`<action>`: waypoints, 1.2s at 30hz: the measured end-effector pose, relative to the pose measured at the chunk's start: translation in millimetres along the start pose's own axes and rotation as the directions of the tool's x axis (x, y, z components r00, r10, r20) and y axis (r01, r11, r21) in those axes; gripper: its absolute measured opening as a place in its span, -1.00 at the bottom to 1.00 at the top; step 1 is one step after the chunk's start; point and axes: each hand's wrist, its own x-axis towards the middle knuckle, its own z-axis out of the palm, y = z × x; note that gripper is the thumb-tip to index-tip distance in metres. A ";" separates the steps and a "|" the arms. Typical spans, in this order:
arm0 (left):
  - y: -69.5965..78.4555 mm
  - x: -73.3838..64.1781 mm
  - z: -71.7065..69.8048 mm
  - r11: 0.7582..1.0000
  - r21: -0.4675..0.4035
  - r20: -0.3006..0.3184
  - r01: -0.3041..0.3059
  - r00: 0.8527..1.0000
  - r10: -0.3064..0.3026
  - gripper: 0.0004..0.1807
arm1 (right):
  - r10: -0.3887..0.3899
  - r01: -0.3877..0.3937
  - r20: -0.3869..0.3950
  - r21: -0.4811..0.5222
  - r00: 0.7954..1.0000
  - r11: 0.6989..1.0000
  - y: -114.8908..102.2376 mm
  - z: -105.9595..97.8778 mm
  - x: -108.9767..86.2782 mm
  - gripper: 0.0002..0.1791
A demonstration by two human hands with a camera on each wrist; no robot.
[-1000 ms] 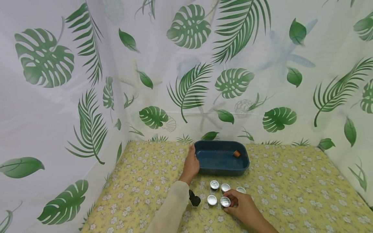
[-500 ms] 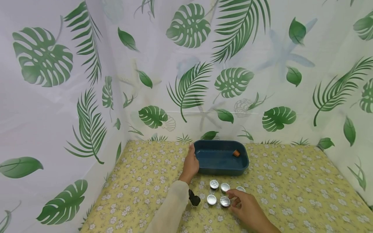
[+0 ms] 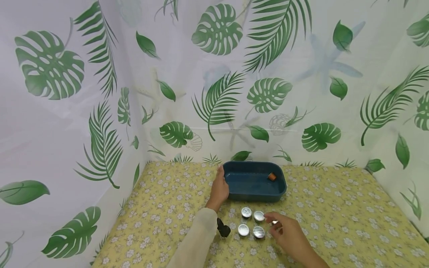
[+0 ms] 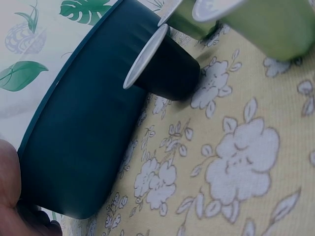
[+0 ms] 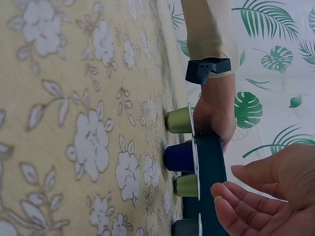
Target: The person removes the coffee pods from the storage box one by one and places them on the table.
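Note:
Several coffee capsules stand foil lid up on the cloth, among them a front right one (image 3: 259, 232) and a front left one (image 3: 243, 230). From the side their bodies show as green (image 5: 179, 120), blue (image 5: 179, 157) and black (image 4: 170, 69). Over the rightmost capsule (image 3: 275, 222), partly hidden by it, hovers my right hand (image 3: 285, 232). Its thumb and fingers are apart with nothing between them in the right wrist view. My left hand (image 3: 219, 190) grips the left end of a dark blue tub (image 3: 254, 197), thumb near the rim and fingers curled beneath.
An orange capsule (image 3: 272, 176) lies inside the tub at its right. A black strap device (image 3: 223, 227) sits at the left wrist, close to the capsules. Yellow flowered cloth (image 3: 335, 216) covers the table, and a leaf-print curtain (image 3: 288, 111) hangs behind.
My right hand has let go of the front right capsule and shifted rightward to the rightmost one. The front capsule stays in place. My left hand and the tub have not moved.

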 end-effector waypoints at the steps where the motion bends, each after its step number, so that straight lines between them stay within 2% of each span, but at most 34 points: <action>1: 0.0 -0.3 -0.1 1.000 -0.003 0.001 0.003 1.000 -0.003 -0.33 | 0.008 -0.008 -0.008 0.006 1.000 1.000 -0.8 -0.6 0.4 -0.56; 5: 0.1 -1.1 -0.3 1.000 -0.019 0.005 0.010 1.000 -0.010 -0.32 | 0.033 -0.034 -0.071 -0.014 0.997 0.999 -4.1 -4.6 5.0 -0.62; 9: 2.2 -1.3 -1.4 0.999 -0.037 0.006 0.010 1.000 -0.010 -0.31 | 0.020 -0.028 -0.126 -0.067 0.992 0.997 -6.9 -11.4 12.1 -0.69; 18: 1.6 0.0 -1.7 0.999 -0.031 0.012 0.010 1.000 -0.010 -0.33 | -0.033 0.021 -0.138 -0.090 0.990 0.996 -7.7 -20.3 21.8 -0.77; 21: 0.4 -0.4 -1.4 0.999 -0.029 0.013 0.012 1.000 -0.012 -0.33 | -0.087 0.070 -0.153 -0.115 0.984 0.991 -7.3 -22.5 26.7 -0.78; 26: 0.0 -0.9 -0.1 1.000 -0.016 0.008 0.003 1.000 -0.002 -0.34 | -0.192 0.160 -0.190 -0.170 0.963 0.972 -4.8 -24.4 37.9 -0.79; 36: 0.6 -0.5 -1.0 1.000 0.003 0.008 0.004 1.000 -0.004 -0.34 | -0.266 0.218 -0.214 -0.225 0.940 0.950 -7.0 -26.3 58.8 -0.78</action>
